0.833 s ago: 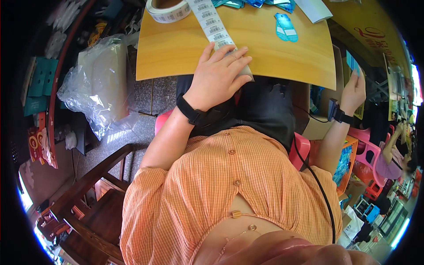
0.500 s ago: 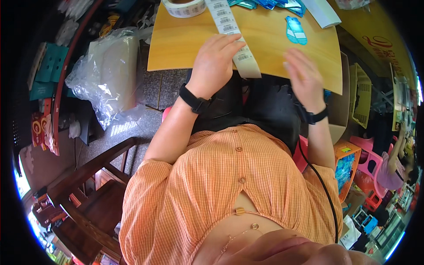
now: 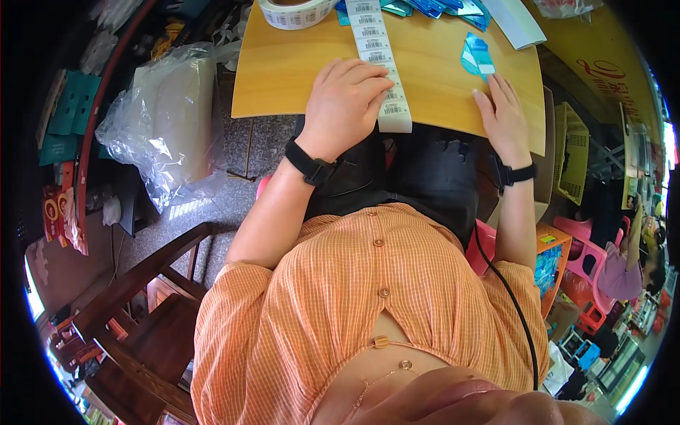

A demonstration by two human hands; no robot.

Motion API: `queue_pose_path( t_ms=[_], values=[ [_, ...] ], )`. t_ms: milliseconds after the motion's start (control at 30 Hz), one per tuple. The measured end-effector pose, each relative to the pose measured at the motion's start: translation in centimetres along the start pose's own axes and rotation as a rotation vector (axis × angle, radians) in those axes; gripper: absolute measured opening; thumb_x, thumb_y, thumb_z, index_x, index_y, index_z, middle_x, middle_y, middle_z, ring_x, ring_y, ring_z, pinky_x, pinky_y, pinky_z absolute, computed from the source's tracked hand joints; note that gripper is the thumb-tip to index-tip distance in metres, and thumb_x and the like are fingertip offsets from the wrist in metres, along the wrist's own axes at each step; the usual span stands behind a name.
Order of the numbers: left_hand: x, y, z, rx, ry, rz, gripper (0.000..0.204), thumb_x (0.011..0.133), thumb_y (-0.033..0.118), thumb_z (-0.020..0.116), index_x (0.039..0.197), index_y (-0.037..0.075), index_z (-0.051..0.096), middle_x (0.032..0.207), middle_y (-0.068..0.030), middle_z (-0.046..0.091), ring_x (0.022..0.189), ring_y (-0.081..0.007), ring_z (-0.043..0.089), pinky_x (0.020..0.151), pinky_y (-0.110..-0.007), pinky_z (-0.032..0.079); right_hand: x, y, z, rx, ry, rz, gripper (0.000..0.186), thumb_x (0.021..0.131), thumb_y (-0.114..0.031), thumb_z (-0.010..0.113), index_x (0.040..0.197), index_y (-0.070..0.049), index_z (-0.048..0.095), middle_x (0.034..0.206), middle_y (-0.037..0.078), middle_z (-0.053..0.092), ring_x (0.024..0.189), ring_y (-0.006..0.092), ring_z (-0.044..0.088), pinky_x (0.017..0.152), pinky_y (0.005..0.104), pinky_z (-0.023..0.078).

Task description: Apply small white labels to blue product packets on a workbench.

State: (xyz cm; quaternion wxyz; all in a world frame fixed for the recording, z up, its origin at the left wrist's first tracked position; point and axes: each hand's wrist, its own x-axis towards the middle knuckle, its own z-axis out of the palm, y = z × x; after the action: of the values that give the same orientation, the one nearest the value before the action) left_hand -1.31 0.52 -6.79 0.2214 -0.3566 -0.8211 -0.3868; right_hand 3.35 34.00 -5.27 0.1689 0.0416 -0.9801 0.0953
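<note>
A long white strip of printed barcode labels (image 3: 377,44) runs down the wooden table (image 3: 297,74), its loose end hanging just past the near edge. My left hand (image 3: 347,103) lies across the strip with bent fingers and thumb closed at its left side; the exact fingertip contact is partly hidden. To the right, my right hand (image 3: 506,117) is over the table with fingers stretched and thumb apart. Its fingertips reach the near end of a few small overlapping blue-and-white cards (image 3: 477,51). Each wrist wears a black band.
The label roll (image 3: 296,14) stands at the far left of the table. More blue cards (image 3: 435,6) are heaped at the back, beside a folded white paper (image 3: 508,23). A plastic-wrapped bundle (image 3: 173,120) and a wooden chair (image 3: 152,333) are to the left; an orange crate (image 3: 552,265) is at right.
My right hand has come down toward the small blue cards, its fingers now at their near end, and the cards have shifted a little. My left hand stays on the label strip.
</note>
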Motion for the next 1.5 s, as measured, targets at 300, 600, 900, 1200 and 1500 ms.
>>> queue_pose_path(
  t_ms=[300, 600, 900, 1200, 1500],
  values=[
    [-0.5, -0.6, 0.5, 0.022, -0.014, -0.033, 0.014, 0.091, 0.011, 0.075, 0.104, 0.009, 0.081, 0.115, -0.0036, 0.079, 0.112, -0.0294, 0.069, 0.1, -0.045, 0.053, -3.0, -9.3, -0.5, 0.158, 0.001, -0.234, 0.046, 0.091, -0.021, 0.083, 0.13, 0.002, 0.071, 0.133, 0.015, 0.066, 0.126, 0.0402, 0.061, 0.108, 0.0478, 0.051],
    [-0.5, -0.7, 0.2, -0.037, -0.01, -0.019, 0.012, 0.089, 0.008, 0.077, 0.101, 0.007, 0.079, 0.108, -0.0071, 0.08, 0.104, -0.0326, 0.071, 0.091, -0.045, 0.056, -0.4, -11.3, 2.0, 0.258, 0.061, -0.408, 0.034, 0.087, -0.017, 0.085, 0.119, -0.014, 0.078, 0.133, 0.008, 0.068, 0.138, 0.0364, 0.056, 0.116, 0.0491, 0.048],
    [-0.4, -0.3, 0.5, 0.025, 0.036, -0.026, 0.014, 0.09, 0.006, 0.075, 0.103, 0.008, 0.079, 0.109, -0.0071, 0.079, 0.102, -0.0332, 0.071, 0.09, -0.045, 0.056, -1.3, -10.4, 0.7, 0.603, 0.185, -0.297, 0.016, 0.086, 0.0, 0.086, 0.099, -0.004, 0.078, 0.097, 0.011, 0.078, 0.091, 0.0289, 0.075, 0.085, 0.0366, 0.06],
    [-0.9, 3.0, 0.7, 0.201, -0.2, 0.024, 0.037, 0.096, 0.029, 0.076, 0.132, 0.023, 0.074, 0.145, -0.0031, 0.067, 0.133, -0.0308, 0.06, 0.116, -0.06, 0.041, 1.2, -6.4, -0.3, 1.07, -0.355, 0.411, 0.022, 0.101, -0.014, 0.079, 0.119, -0.001, 0.079, 0.094, 0.001, 0.077, 0.078, 0.005, 0.062, 0.067, 0.021, 0.05],
    [-0.9, 2.7, 0.0, 0.171, -0.295, 0.049, 0.039, 0.095, 0.031, 0.076, 0.135, 0.031, 0.074, 0.152, -0.003, 0.064, 0.14, -0.0332, 0.055, 0.119, -0.063, 0.038, 3.0, -7.4, -0.4, 1.022, -0.44, 0.364, 0.02, 0.101, -0.013, 0.078, 0.115, 0.002, 0.077, 0.097, 0.001, 0.077, 0.089, 0.0061, 0.069, 0.077, 0.022, 0.053]
  ],
)
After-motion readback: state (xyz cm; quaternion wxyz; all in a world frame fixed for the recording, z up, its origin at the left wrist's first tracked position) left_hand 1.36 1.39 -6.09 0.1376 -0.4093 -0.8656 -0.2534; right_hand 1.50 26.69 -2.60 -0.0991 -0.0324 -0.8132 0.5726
